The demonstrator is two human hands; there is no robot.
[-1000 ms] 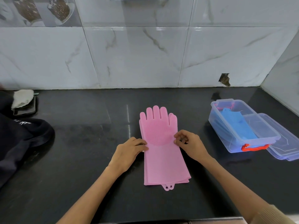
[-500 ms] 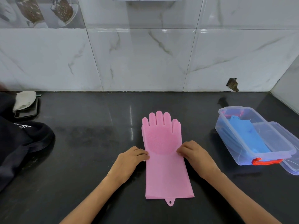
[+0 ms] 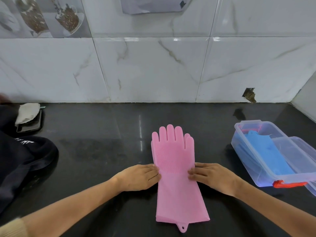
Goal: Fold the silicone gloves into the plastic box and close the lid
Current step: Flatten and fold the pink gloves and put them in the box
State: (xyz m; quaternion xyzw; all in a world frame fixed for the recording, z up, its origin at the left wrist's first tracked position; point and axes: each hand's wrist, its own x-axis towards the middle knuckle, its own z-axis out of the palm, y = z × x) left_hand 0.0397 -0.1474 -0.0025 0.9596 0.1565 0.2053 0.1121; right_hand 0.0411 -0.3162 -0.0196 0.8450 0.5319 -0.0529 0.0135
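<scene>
While the pink glove lies flat near the front edge of the black counter, I see my left hand and right hand pressing its two sides — fingers straight, gripping nothing. Toward the right edge sits the plastic box — a blue glove inside, its lid beside it.

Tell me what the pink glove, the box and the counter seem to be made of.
Pink glove: likely silicone, matte, with fine scrubbing nubs on the palm. Plastic box: clear glossy plastic, since the blue glove shows through its wall. Counter: dark polished stone, by its reflections.
</scene>
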